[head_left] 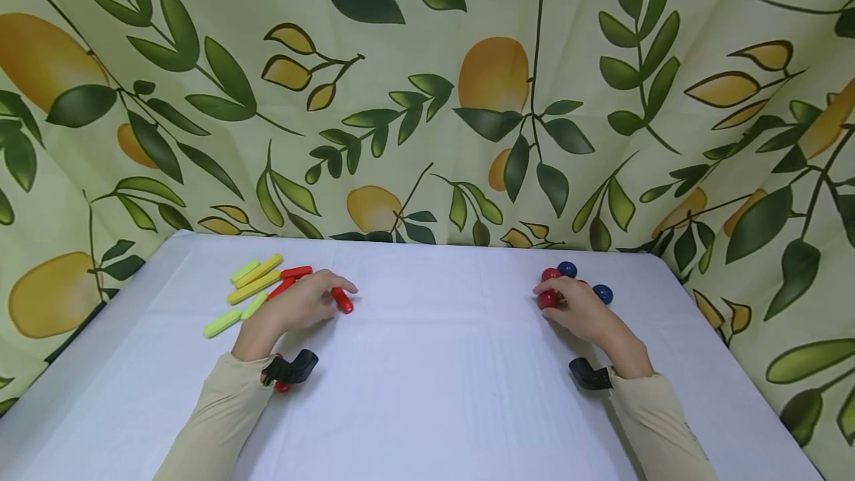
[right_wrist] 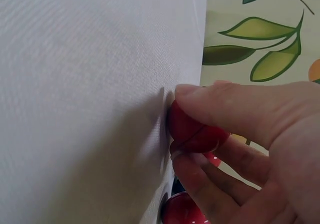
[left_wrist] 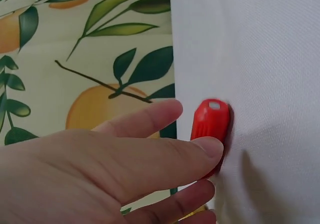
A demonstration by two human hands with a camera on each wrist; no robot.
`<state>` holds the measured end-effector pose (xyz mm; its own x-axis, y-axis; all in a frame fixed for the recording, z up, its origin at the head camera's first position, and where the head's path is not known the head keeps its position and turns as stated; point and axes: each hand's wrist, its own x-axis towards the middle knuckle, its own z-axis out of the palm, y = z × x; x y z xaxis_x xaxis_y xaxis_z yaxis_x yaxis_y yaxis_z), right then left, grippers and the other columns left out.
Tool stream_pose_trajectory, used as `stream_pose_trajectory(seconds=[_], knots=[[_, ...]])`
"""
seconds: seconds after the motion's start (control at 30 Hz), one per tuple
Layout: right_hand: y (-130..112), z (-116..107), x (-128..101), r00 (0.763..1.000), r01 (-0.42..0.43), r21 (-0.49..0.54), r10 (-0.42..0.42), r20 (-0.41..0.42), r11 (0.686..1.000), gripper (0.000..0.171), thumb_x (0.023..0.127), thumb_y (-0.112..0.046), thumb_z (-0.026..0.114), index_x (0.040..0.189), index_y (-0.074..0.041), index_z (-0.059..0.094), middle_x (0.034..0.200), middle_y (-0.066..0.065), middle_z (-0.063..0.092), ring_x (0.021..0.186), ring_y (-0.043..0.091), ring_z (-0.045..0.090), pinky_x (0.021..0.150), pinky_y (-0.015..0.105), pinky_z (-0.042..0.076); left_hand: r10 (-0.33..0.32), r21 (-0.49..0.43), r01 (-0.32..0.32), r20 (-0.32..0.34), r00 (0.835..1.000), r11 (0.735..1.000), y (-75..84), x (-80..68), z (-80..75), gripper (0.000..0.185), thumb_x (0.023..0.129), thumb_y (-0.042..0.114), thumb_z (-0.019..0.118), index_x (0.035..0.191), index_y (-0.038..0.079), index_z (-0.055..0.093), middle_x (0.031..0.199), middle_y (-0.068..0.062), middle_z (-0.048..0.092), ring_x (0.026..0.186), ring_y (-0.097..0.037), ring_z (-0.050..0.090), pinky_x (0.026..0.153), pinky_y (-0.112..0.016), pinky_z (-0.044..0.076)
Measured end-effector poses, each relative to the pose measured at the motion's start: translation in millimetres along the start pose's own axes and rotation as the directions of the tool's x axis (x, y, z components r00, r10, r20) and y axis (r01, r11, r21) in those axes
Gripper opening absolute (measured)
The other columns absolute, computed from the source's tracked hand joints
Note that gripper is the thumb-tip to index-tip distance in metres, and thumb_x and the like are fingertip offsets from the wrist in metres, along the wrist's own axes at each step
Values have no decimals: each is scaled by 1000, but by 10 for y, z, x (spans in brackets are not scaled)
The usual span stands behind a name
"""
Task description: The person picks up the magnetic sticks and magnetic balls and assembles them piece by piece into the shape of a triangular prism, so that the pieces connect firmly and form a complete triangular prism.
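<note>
Two hands rest on the white table (head_left: 427, 407), well apart, and each already has a red piece between its fingers. Our left hand (head_left: 294, 310) lies beside a loose cluster of yellow sticks (head_left: 257, 279), pale green sticks (head_left: 223, 322) and other red sticks (head_left: 294, 273); it pinches one red stick (head_left: 342, 300) at the tips of thumb and fingers, and the left wrist view shows the stick (left_wrist: 210, 129) pressed under the thumb with its ribbed end cap facing outward. That stick's long axis runs away from us and slightly leftward on the table, its free end pointing toward the middle (toward the other hand, that is). Our right hand (head_left: 588, 314) curls around a red ball (head_left: 548, 300), and the right wrist view shows thumb and forefinger pinching the ball (right_wrist: 192, 129) against the cloth, a seam line visible across it. Just behind that hand lie more balls, dark blue ones (head_left: 603, 292) and another red ball (head_left: 551, 274), touching or nearly touching one another. We judge that the stick and the ball face each other across the bare middle of the table, the stick's exposed end lying to the left of the ball, so each hand is nearest its own piece and neither piece is within the other hand's reach. A black wrist mount (head_left: 294, 370) sits below each palm.
</note>
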<state>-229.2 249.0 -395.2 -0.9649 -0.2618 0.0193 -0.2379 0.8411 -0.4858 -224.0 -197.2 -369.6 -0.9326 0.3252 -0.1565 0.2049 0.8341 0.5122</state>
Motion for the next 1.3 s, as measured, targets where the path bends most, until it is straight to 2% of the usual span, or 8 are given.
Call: stream_pose_trajectory(seconds=[0.17, 0.33, 0.47, 0.67, 0.87, 1.07, 1.3], knots=[[-3, 1, 4, 1000, 1, 0, -1, -1, 1000, 36, 84, -2, 75, 119, -4, 66, 124, 25, 61, 104, 35, 61, 88, 49, 56, -31, 23, 31, 6, 1000, 999, 5, 10, 12, 37, 89, 2, 70, 123, 15, 69, 125, -14, 60, 116, -31, 53, 99, -51, 49], [-30, -3, 2, 1000, 5, 18, -4, -8, 1000, 36, 83, -3, 77, 118, -3, 67, 120, 23, 63, 97, 30, 63, 84, 45, 58, -43, 6, 43, 22, 999, 999, 3, 32, 24, 34, 89, 8, 72, 121, 16, 69, 113, -9, 64, 104, -25, 55, 91, -44, 52], [-56, -5, -8, 1000, 5, 31, -5, -12, 1000, 37, 84, -4, 77, 119, -3, 66, 120, 23, 62, 98, 31, 63, 84, 44, 58, -46, 3, 46, 25, 999, 999, -3, 54, 43, 30, 87, 13, 75, 117, 17, 71, 105, -5, 66, 98, -22, 55, 86, -40, 52], [-84, 14, -18, 999, 30, 45, -29, -27, 999, 39, 83, -5, 78, 120, -2, 65, 117, 19, 64, 99, 30, 63, 87, 45, 57, -2, 9, 2, 22, 1000, 1000, -10, 91, 82, 27, 87, 16, 76, 113, 14, 72, 96, -4, 64, 92, -20, 54, 80, -34, 50], [-133, 22, -1, 997, 71, 59, -69, -27, 996, 40, 83, -5, 78, 120, -1, 65, 113, 17, 65, 96, 28, 64, 84, 43, 58, 8, 23, -8, 21, 1000, 1000, 24, 92, 98, 25, 88, 18, 75, 112, 14, 71, 90, -3, 62, 86, -18, 53, 74, -29, 46], [-194, 45, 3, 995, 98, 54, -97, -35, 994, 39, 82, -7, 79, 119, -2, 67, 109, 14, 67, 92, 24, 64, 82, 41, 58, 23, 22, -23, -3, 1000, 999, 109, 96, 141, 24, 88, 21, 75, 112, 16, 71, 88, -2, 60, 84, -17, 53, 72, -28, 45], [-299, 62, 2, 992, 126, 68, -124, -37, 990, 37, 83, -10, 79, 118, -5, 67, 112, 14, 67, 93, 24, 64, 82, 40, 58, 68, -5, -68, 25, 997, 998, 252, 109, 222, 21, 89, 18, 73, 110, 16, 71, 89, -1, 62, 85, -16, 53, 74, -28, 46]])
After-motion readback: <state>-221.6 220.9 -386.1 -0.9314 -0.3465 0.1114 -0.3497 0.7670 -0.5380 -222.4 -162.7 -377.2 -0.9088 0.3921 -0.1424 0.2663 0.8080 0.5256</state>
